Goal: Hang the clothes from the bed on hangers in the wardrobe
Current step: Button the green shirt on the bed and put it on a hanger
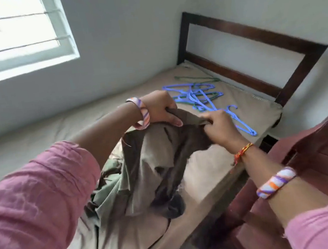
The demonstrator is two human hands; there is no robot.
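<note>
Sleeve: pink, nearest, on the left arm.
Left hand: curled tight on the garment's top edge.
Garment: olive, lifted, its lower part draping onto the bed.
Right hand: pinching the same edge, just beside.
Hangers: blue heap beyond both hands, by the headboard.

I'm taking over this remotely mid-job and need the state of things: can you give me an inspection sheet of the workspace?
Surface: bed with a tan sheet, wooden headboard at the far end.
Job's things: olive-brown garment lifted by its top edge, lower part bunched on the bed; blue hangers piled near the headboard, one green hanger behind them.
Clutter: nothing seen.
Grippers: left hand and right hand both grip the garment's top edge.
Cables: nothing seen.
Surroundings: window at left, grey walls, reddish wooden furniture at right.
</note>
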